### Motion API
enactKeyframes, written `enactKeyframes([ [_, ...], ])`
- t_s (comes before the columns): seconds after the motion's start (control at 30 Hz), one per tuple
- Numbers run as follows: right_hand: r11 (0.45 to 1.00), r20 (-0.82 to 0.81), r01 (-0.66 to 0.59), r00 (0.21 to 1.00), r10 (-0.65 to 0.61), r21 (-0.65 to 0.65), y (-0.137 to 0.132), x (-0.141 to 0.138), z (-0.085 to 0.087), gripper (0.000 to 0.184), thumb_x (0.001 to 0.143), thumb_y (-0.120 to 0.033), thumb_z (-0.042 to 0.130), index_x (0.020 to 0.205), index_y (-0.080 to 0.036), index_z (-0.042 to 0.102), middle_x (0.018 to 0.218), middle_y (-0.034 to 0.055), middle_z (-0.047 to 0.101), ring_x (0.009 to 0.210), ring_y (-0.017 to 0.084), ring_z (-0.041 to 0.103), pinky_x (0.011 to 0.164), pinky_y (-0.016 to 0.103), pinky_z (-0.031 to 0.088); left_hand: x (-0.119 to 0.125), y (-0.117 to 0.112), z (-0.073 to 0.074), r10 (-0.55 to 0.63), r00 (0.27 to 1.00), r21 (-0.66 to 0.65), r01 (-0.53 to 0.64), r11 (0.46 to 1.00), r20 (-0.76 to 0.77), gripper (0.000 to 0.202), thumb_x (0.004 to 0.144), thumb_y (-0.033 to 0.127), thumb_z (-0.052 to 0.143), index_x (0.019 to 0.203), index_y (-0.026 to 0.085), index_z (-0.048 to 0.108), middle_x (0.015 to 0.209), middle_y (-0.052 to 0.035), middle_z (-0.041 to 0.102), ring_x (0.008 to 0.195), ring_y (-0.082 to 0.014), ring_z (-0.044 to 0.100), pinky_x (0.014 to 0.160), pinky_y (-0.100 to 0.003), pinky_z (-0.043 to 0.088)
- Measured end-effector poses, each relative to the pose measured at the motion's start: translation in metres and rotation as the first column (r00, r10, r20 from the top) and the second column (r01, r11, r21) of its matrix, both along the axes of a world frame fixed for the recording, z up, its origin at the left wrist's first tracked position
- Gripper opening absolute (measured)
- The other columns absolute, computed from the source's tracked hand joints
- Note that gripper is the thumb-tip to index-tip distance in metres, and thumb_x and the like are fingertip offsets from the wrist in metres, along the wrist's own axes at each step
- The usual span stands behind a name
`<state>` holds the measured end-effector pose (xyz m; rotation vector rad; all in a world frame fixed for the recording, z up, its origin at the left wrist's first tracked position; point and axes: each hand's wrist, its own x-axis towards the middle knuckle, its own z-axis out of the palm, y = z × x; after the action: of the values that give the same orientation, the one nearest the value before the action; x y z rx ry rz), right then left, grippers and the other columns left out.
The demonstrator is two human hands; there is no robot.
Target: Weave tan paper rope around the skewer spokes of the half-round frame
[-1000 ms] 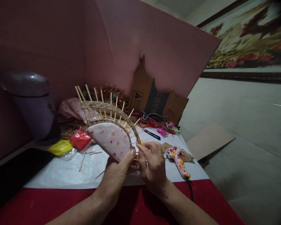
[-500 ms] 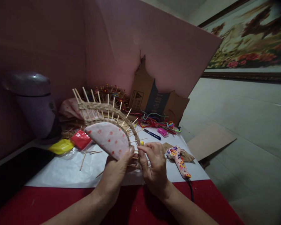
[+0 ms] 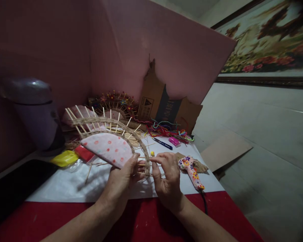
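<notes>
the left hand point(image 3: 121, 178) is grasping the half-round woven fan frame point(image 3: 108, 148) by its right corner, its long axis stretching leftward above the surface point(image 3: 65, 188), while the right hand point(image 3: 166, 174) fingers are pinching a stick at the frame's right edge.

A flower-patterned glue gun point(image 3: 192, 172) lies on the white sheet point(image 3: 65, 186) covering part of the red tabletop point(image 3: 146, 225). Farther back lie a blue pen point(image 3: 163, 144), a small pink object point(image 3: 174, 142) and a tangle of coloured pipe cleaners point(image 3: 166, 129). Torn cardboard point(image 3: 166, 109) leans on the pink wall. At left stand a purple appliance point(image 3: 32, 112), a yellow packet point(image 3: 65, 158) and a red packet point(image 3: 85, 153).
</notes>
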<state>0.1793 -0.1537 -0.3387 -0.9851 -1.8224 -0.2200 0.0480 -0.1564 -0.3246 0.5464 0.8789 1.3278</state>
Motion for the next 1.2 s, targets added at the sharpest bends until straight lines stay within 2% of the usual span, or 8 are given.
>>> enactKeyframes([
  [0.2,0.999,0.021,-0.037,0.999,0.038,-0.034,-0.0045,0.0023,0.0003,0.014,0.083,-0.016,0.048,0.081,-0.017,0.062,0.083,0.0059,0.050,0.084,0.019,0.046,0.075,0.037,0.037,-0.0016,-0.0030,0.0055,0.009,0.999,0.006,-0.009,1.000,0.036,0.027,0.070,0.032,0.067,0.086,0.009,0.065,0.078,-0.0084,0.068,0.069,-0.0146,0.062,0.060,-0.024,0.051],
  [0.37,0.996,0.015,-0.085,0.996,0.085,-0.012,-0.0055,0.0059,-0.0015,0.018,0.084,-0.016,0.045,0.082,-0.019,0.063,0.084,0.0050,0.049,0.083,0.019,0.045,0.075,0.037,0.036,-0.0034,-0.0028,0.0077,-0.019,0.997,0.042,0.016,0.999,0.075,0.024,0.072,0.031,0.065,0.084,0.011,0.066,0.077,-0.0071,0.068,0.071,-0.0151,0.063,0.063,-0.025,0.052],
  [0.57,0.991,0.059,-0.129,0.990,0.130,-0.019,-0.0076,0.0060,-0.0005,0.018,0.083,-0.017,0.046,0.086,-0.020,0.064,0.084,0.0048,0.050,0.084,0.019,0.045,0.076,0.038,0.037,-0.0033,-0.0025,0.0072,0.007,0.997,0.041,-0.010,0.999,0.078,0.025,0.071,0.032,0.066,0.085,0.011,0.066,0.076,-0.0061,0.068,0.068,-0.0141,0.062,0.060,-0.023,0.051],
  [0.73,0.990,0.052,-0.142,0.988,0.142,-0.016,-0.0084,0.0059,0.0007,0.019,0.083,-0.017,0.045,0.080,-0.019,0.064,0.082,0.0050,0.050,0.084,0.019,0.045,0.075,0.039,0.037,-0.0027,-0.0028,0.0072,0.010,0.998,0.040,-0.012,0.999,0.058,0.030,0.071,0.033,0.066,0.091,0.010,0.067,0.086,-0.0090,0.069,0.074,-0.0159,0.063,0.062,-0.024,0.051],
  [0.97,0.992,0.075,-0.129,0.989,0.129,0.000,-0.0066,0.0057,-0.0002,0.022,0.083,-0.018,0.047,0.094,-0.021,0.065,0.085,0.0054,0.050,0.085,0.020,0.044,0.076,0.040,0.037,-0.0029,-0.0057,0.0067,-0.003,1.000,0.050,0.002,0.999,0.023,0.034,0.072,0.035,0.065,0.093,0.008,0.066,0.085,-0.0105,0.070,0.075,-0.0167,0.064,0.065,-0.024,0.050],
  [1.2,0.992,0.042,-0.125,0.991,0.125,0.008,-0.0081,0.0065,-0.0007,0.021,0.083,-0.017,0.045,0.091,-0.021,0.064,0.086,0.0056,0.050,0.087,0.020,0.045,0.077,0.040,0.039,-0.0027,-0.0071,0.0089,-0.025,0.999,0.083,0.023,0.996,0.026,0.034,0.071,0.036,0.065,0.090,0.008,0.068,0.083,-0.0113,0.071,0.075,-0.0177,0.065,0.066,-0.025,0.052],
])
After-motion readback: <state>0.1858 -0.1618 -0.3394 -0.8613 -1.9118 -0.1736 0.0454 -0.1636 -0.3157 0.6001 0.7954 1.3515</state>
